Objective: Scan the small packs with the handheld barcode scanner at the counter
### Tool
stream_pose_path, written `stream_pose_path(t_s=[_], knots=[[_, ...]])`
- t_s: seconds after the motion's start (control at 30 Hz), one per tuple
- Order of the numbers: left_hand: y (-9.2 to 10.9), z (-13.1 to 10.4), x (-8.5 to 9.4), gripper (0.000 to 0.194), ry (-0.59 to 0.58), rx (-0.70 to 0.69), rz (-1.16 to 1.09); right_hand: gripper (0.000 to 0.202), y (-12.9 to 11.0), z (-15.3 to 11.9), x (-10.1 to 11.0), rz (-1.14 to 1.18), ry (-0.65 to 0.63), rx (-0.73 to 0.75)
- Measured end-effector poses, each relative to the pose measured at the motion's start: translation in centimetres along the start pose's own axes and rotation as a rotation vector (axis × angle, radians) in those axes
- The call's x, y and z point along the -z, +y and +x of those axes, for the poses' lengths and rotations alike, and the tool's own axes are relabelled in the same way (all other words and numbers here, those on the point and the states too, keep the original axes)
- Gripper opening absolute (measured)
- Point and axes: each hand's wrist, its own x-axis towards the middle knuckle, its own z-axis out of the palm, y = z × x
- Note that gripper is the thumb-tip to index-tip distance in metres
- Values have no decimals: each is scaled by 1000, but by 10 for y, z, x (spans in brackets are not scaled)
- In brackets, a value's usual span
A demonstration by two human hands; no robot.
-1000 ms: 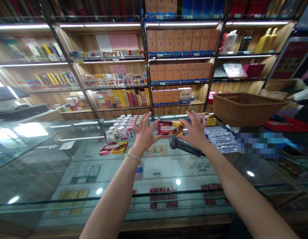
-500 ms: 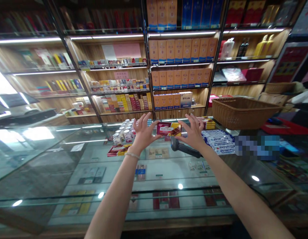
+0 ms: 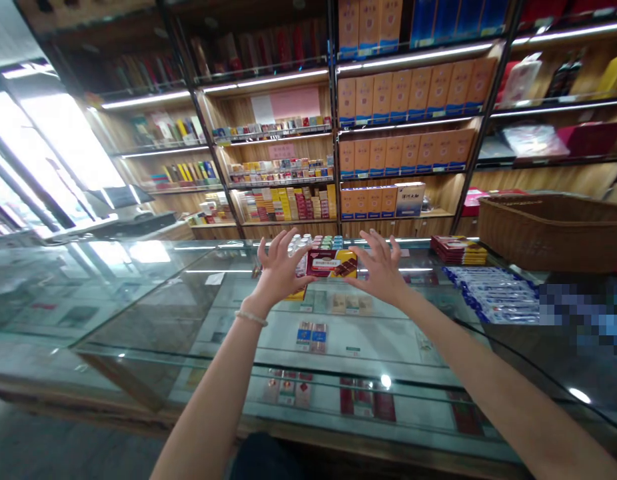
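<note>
A flat dark-red and yellow chocolate bar point(image 3: 332, 264) is held up level above the glass counter, its printed front towards me. My left hand point(image 3: 281, 267) pinches its left end between thumb and forefinger, the other fingers raised. At the right end, my right hand point(image 3: 383, 270) grips it the same way. Behind my left hand stand small white-lidded containers point(image 3: 301, 241), partly covered by it. Below that hand, the yellow edge of another red and yellow pack point(image 3: 294, 294) peeks out on the counter.
The glass display counter point(image 3: 383, 333) has packs inside. To the right lie stacked red and yellow bars point(image 3: 458, 251), blue-white wrapped packets point(image 3: 493, 293) and a wicker basket point(image 3: 553, 230). Shelves with orange boxes point(image 3: 408, 93) line the back wall. A black cable point(image 3: 533, 367) crosses the right side.
My view has turned left, so shelves and counter goods sit further right. Both hands still hold the chocolate bar between them. The handheld scanner seen before is now hidden or out of view.
</note>
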Motion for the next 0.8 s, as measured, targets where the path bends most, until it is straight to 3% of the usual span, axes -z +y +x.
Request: stream_pose_path(t_s=[0.37, 0.57, 0.8], knots=[[-73, -51, 1, 69, -162, 89, -14, 65, -75, 12, -48, 75, -123, 43], [-94, -68, -13, 71, -241, 120, -33, 66, -91, 12, -73, 95, -207, 48], [-112, -69, -31, 70, -351, 168, -61, 63, -99, 15, -102, 122, -260, 51]])
